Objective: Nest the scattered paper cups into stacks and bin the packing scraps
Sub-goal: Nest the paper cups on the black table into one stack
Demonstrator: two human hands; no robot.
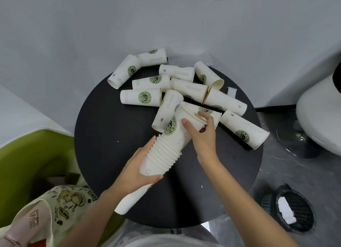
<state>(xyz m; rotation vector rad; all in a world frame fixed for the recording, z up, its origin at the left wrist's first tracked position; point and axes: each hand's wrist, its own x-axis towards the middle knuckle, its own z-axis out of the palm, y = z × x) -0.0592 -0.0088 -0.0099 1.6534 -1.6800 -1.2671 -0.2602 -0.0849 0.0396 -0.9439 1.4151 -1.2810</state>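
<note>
Left grip (140, 165) wrapped the nested stack (162, 154) mid-frame over the surface (103, 136); right grip (201, 134) held the top cup (174, 126) near its rim. A skewed push could've crumpled that rim or buckled the long stack.

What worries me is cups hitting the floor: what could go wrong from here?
1. The left hand grips the long tilted stack mid-length while the right hand grips the top cup by its rim; the stack could buckle or slide apart.
2. The rightmost cup lies at the very rim of the table; a nudge might roll it off.
</note>
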